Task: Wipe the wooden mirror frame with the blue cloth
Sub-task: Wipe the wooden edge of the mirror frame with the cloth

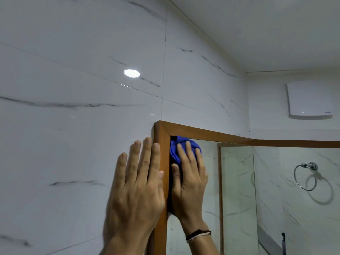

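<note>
The right hand (189, 173), fingers together, presses the blue cloth (179, 150) onto the glass beside the wooden mirror frame (162, 144); the left hand (137, 183) lies flat, fingers spread, on the marble wall tile (73, 144), thumb touching the frame.

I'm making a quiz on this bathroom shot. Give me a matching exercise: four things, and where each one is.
Things:
1. blue cloth
2. left hand
3. towel ring
4. bracelet

Places:
A. right hand's wrist
B. flat on the tiled wall, beside the wooden frame
C. on the right-side wall
D. under the right hand, in the mirror's top-left corner

Pairs: 1-D, 2-B, 3-C, 4-A
</note>
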Available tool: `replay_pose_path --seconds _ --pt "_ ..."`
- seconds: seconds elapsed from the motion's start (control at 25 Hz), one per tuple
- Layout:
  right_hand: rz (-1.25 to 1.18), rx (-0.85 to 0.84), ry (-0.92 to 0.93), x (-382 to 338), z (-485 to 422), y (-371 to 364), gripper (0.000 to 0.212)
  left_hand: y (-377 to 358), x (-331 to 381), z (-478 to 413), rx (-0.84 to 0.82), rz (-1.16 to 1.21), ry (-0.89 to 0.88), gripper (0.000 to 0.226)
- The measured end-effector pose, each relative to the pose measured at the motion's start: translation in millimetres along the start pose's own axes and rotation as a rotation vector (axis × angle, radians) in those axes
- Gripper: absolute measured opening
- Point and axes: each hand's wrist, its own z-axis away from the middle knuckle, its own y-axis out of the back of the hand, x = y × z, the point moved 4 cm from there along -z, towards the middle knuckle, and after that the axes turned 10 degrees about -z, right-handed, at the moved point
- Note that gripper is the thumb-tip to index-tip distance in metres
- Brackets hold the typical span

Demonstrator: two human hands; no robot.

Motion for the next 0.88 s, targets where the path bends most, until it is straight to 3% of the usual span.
replay_pose_path --seconds 0.16,0.24,0.36,0.4,0.52,0.56,0.68,0.72,0.8,0.84,0.88 --pt "-0.339 0.219 -0.362 40.1 -17.6 15.1 0.045 -1.7 -1.6 0.3 -0.021 0.035 -0.009 0.074" --pt "-0.369 0.188 -0.313 22.3 -10.7 4.9 0.047 -2.2 -0.7 0.4 -0.017 0.032 -0.005 0.073" --pt "-0.233 -0.05 0.033 0.5 12.8 -11.7 0.053 -1.7 0.3 -0.3 -0.013 0.002 0.008 0.071" --pt "-0.213 -0.052 0.029 12.3 5.4 -7.9 0.052 -2.0 0.6 -0.3 -0.014 0.01 0.005 0.071" --pt "-0.289 0.137 -0.317 31.8 -21.1 6.0 0.048 -2.2 0.1 0.8 -0.005 0.032 0.0 0.073" --pt "-0.302 0.138 -0.306 25.9 -18.6 2.3 0.047 -2.5 0.0 1.1 0.004 0.029 0.003 0.073" --pt "-0.188 -0.028 0.072 11.1 6.9 -10.5 0.055 -3.8 -1.1 -0.1 0.012 0.021 0.007 0.071" --pt "-0.187 -0.009 0.029 22.5 1.1 -5.8 0.054 -2.9 -1.8 -1.2 0.005 0.025 0.003 0.071" --pt "-0.25 0.098 -0.267 39.2 -15.1 5.9 0.054 0.4 -3.3 -2.5 -0.022 0.047 -0.002 0.071" --pt "-0.265 0.1 -0.314 34.4 -16.2 5.4 0.055 3.1 -4.4 -2.5 -0.032 0.063 0.003 0.07" --pt "-0.234 0.056 -0.206 20.4 -10.6 2.8 0.056 5.9 -5.6 -3.1 -0.038 0.075 0.006 0.069"
